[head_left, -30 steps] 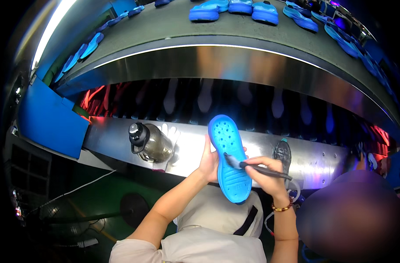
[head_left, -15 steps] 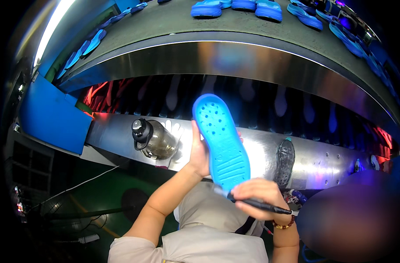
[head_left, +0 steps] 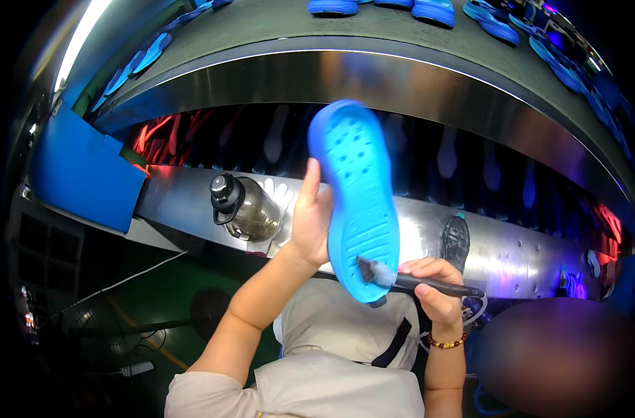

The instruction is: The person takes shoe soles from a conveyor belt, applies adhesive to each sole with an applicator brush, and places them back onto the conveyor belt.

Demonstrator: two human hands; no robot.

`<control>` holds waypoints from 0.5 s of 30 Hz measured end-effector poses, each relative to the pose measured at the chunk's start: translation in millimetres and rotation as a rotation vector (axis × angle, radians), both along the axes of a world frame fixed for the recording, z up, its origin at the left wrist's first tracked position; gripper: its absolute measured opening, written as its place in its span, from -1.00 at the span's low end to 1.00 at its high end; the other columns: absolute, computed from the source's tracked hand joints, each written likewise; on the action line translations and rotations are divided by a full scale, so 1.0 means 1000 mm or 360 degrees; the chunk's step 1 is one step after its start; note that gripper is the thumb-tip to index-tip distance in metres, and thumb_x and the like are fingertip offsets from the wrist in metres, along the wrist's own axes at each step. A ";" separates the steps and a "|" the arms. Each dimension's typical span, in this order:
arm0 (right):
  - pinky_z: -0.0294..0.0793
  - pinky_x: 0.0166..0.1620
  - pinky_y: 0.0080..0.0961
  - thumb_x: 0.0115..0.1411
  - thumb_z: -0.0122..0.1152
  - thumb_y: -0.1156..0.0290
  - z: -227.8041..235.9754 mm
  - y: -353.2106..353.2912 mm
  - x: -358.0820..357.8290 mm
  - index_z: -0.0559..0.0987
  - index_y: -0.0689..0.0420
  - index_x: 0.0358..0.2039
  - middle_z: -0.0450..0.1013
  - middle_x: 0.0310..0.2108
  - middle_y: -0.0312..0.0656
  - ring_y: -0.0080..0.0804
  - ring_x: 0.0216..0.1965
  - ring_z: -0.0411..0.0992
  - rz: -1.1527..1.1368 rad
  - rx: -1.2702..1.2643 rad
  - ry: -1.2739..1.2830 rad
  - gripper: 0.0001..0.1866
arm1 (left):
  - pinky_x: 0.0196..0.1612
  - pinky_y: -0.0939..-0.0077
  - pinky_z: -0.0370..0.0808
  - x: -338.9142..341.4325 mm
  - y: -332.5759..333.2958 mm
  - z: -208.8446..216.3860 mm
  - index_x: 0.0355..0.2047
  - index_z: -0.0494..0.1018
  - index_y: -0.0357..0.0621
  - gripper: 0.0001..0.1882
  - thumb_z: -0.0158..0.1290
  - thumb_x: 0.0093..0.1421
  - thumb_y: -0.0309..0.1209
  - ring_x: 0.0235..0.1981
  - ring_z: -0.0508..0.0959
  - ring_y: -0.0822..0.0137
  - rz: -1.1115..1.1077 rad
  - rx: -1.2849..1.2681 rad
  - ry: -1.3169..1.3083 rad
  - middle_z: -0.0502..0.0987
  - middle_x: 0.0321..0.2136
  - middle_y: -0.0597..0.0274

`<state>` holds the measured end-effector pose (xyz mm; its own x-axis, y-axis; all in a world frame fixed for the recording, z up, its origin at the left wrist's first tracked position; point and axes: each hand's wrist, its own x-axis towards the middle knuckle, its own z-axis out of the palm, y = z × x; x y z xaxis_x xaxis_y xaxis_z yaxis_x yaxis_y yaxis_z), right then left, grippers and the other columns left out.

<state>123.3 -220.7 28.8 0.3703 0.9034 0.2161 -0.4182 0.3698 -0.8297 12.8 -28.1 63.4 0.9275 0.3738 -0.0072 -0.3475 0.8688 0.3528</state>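
Note:
A bright blue shoe sole [head_left: 359,202] is held up before me, its dotted and ribbed face in view and its narrower end low. My left hand [head_left: 313,223] grips its left edge, thumb along the side and the other fingers mostly hidden behind. In my right hand [head_left: 437,287] is a black-handled brush [head_left: 429,283], held roughly level. The brush's pale, dark-tipped bristles lie over the ribbed lower end of the sole, seemingly touching it.
A dark drink bottle [head_left: 251,209] stands on the metal ledge [head_left: 502,254], beside a white glove [head_left: 281,195]. Farther right lies a dark sole-shaped piece [head_left: 456,240]. Beyond the ledge runs a green conveyor belt [head_left: 276,28] carrying several blue soles [head_left: 432,12]. A blurred round shape fills the lower right.
The sole has risen and tilted slightly, with my left hand moving up along with it. My right hand has shifted right and up, and the brush's bristles now lie over the sole's lower face.

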 end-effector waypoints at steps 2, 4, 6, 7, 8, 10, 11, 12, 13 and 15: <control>0.30 0.00 -0.34 -0.04 0.10 0.66 -0.001 0.007 -0.011 0.45 0.33 -0.37 0.41 -0.24 0.07 -0.22 -0.12 0.37 -0.0068 0.0043 0.0119 -0.84 | 0.05 0.16 0.28 -0.003 -0.027 -0.007 0.10 0.08 -0.30 -0.24 -0.42 0.16 0.14 0.00 0.34 0.04 0.0254 0.0066 0.0113 0.27 0.00 -0.12; 0.31 -0.01 -0.37 -0.02 0.10 0.65 0.001 0.011 -0.020 0.44 0.32 -0.36 0.42 -0.25 0.05 -0.25 -0.14 0.39 -0.0264 -0.0069 0.0325 -0.84 | 0.05 0.17 0.28 -0.006 -0.042 -0.024 0.10 0.07 -0.33 -0.27 -0.44 0.18 0.09 0.00 0.34 0.04 0.0387 0.0129 0.0154 0.26 0.01 -0.11; 0.32 -0.02 -0.39 -0.04 0.13 0.65 0.011 0.006 -0.021 0.46 0.32 -0.36 0.44 -0.26 0.04 -0.26 -0.15 0.40 -0.0169 -0.0171 -0.0356 -0.82 | 0.05 0.20 0.28 -0.008 -0.040 -0.037 0.11 0.05 -0.34 -0.34 -0.42 0.21 -0.01 0.00 0.35 0.06 0.0215 0.0208 0.0231 0.26 0.02 -0.09; 0.33 -0.03 -0.39 -0.06 0.14 0.66 0.020 0.002 -0.024 0.47 0.32 -0.36 0.44 -0.28 0.04 -0.26 -0.17 0.41 -0.0122 -0.0228 -0.0558 -0.82 | 0.05 0.20 0.28 -0.009 -0.037 -0.038 0.11 0.05 -0.34 -0.34 -0.42 0.21 -0.01 0.00 0.35 0.06 0.0213 0.0205 0.0236 0.26 0.02 -0.09; 0.39 -0.09 -0.40 -0.10 0.16 0.67 0.027 0.003 -0.020 0.50 0.32 -0.40 0.46 -0.32 0.04 -0.24 -0.22 0.44 -0.0043 -0.0150 -0.0782 -0.82 | 0.00 0.29 0.33 -0.009 -0.032 -0.036 0.07 0.12 -0.31 -0.44 -0.36 0.22 -0.10 -0.07 0.40 0.16 0.0128 0.0118 0.0196 0.33 -0.06 -0.03; 0.41 -0.11 -0.41 -0.11 0.18 0.67 0.031 0.001 -0.006 0.51 0.31 -0.41 0.47 -0.34 0.04 -0.24 -0.24 0.46 -0.0049 -0.0111 -0.0669 -0.82 | -0.09 0.40 0.40 -0.006 -0.030 -0.028 -0.01 0.22 -0.31 -0.54 -0.29 0.23 -0.20 -0.16 0.47 0.26 0.0115 -0.0007 0.0157 0.43 -0.18 0.03; 0.43 -0.14 -0.42 -0.12 0.19 0.67 0.032 0.001 0.000 0.52 0.31 -0.42 0.47 -0.35 0.04 -0.24 -0.27 0.47 -0.0055 -0.0071 -0.0559 -0.83 | -0.09 0.40 0.40 -0.005 -0.030 -0.023 -0.01 0.22 -0.31 -0.54 -0.29 0.23 -0.20 -0.16 0.47 0.26 0.0115 -0.0007 0.0158 0.43 -0.18 0.03; 0.44 -0.16 -0.43 -0.14 0.21 0.66 0.034 0.005 0.004 0.52 0.31 -0.43 0.48 -0.35 0.04 -0.23 -0.27 0.47 -0.0277 -0.0125 -0.0624 -0.82 | -0.08 0.40 0.40 -0.003 -0.030 -0.019 0.00 0.21 -0.31 -0.54 -0.28 0.22 -0.20 -0.16 0.46 0.25 0.0129 0.0000 0.0133 0.43 -0.17 0.02; 0.44 -0.15 -0.43 -0.16 0.21 0.66 0.036 0.012 0.010 0.52 0.31 -0.43 0.48 -0.37 0.05 -0.22 -0.27 0.48 -0.0250 -0.0098 -0.1003 -0.81 | -0.08 0.40 0.40 0.000 -0.029 -0.015 0.00 0.21 -0.31 -0.54 -0.28 0.22 -0.20 -0.15 0.46 0.24 0.0143 0.0009 0.0108 0.42 -0.15 0.01; 0.45 -0.16 -0.42 -0.17 0.22 0.67 0.050 0.013 0.010 0.52 0.31 -0.44 0.48 -0.39 0.04 -0.20 -0.28 0.48 0.0059 -0.0057 -0.1289 -0.81 | -0.05 0.38 0.38 0.001 -0.025 -0.010 0.00 0.21 -0.32 -0.53 -0.27 0.21 -0.21 -0.13 0.45 0.23 0.0164 0.0089 0.0091 0.41 -0.14 0.00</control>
<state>133.2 -208.0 78.8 0.0812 0.9234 0.3752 0.3058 0.3352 -0.8911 14.1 -53.0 53.3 0.8827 0.4686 -0.0355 -0.4119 0.8078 0.4216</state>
